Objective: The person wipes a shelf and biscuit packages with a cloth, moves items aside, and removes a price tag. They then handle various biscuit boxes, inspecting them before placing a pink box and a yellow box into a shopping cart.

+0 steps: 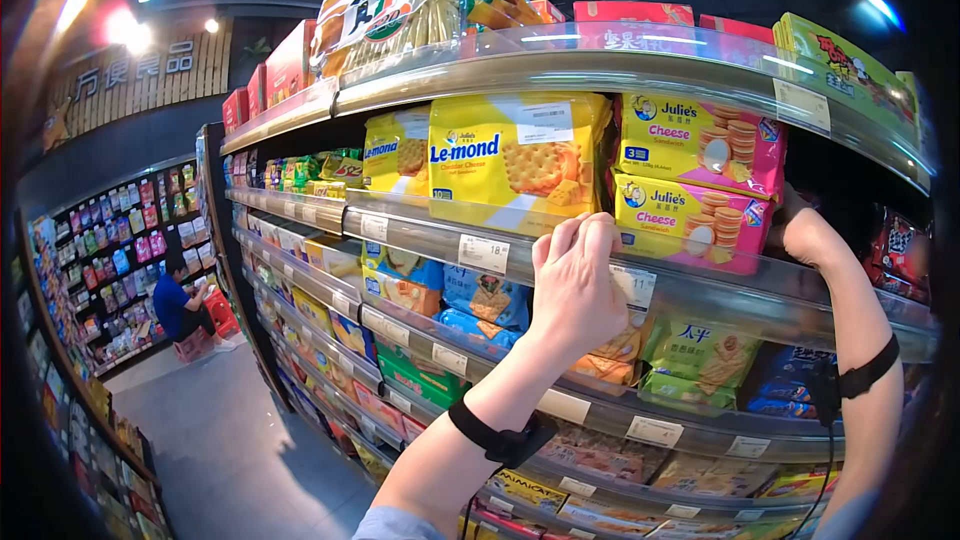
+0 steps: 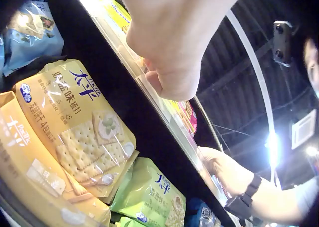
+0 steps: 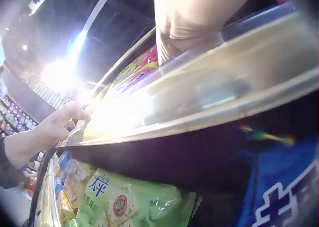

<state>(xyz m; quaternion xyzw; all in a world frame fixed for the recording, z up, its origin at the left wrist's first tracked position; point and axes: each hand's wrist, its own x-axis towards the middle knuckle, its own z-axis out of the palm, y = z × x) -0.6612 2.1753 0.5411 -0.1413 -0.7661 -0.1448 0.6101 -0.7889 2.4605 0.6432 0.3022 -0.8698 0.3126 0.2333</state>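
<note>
Curls fingers of left hand (image 1: 578, 285) at shelf edge (image 1: 425, 235); cannot tell whether pinching anything. Reaches with right hand (image 1: 812, 235) just beside two stacked Julie's Cheese packs (image 1: 695, 145), hiding fingertips; cannot tell whether wide or narrow. Shows cheese packs above and right of left hand, left of right hand; yellow Le-mond pack (image 1: 515, 165) above and left of left hand; green cracker packs (image 1: 700, 355) below, between both hands.
</note>
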